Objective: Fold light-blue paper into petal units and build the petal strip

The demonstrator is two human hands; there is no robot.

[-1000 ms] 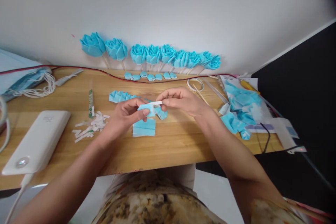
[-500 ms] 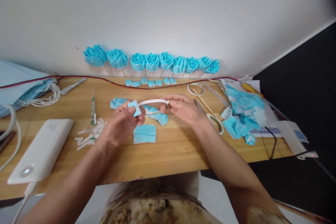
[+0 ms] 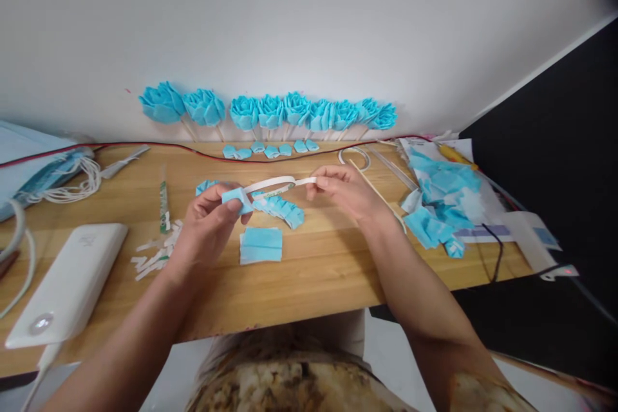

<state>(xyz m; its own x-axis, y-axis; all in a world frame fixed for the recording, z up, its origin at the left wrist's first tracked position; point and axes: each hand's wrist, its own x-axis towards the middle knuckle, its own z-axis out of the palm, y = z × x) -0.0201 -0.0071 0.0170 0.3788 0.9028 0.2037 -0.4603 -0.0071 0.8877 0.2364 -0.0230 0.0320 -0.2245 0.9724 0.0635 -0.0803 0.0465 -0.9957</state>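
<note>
My left hand pinches a small folded piece of light-blue crepe-like paper between thumb and fingers. A thin white roll of tape reaches out from behind that piece; how the fingers hold the roll is hidden. A short white tail of tape runs from the ring to my right hand, closed in a pinch on its end. Below the tape lie a row of folded blue pieces and a stack of flat blue squares.
Blue paper flowers on sticks lean along the wall, with small blue petals before them. White scraps and a white power bank are left. Crumpled blue paper and a stick lie right.
My hands have moved apart. A tail of tape now stretches between the ring and my right hand, which touched the ring before. The view has shifted slightly.
</note>
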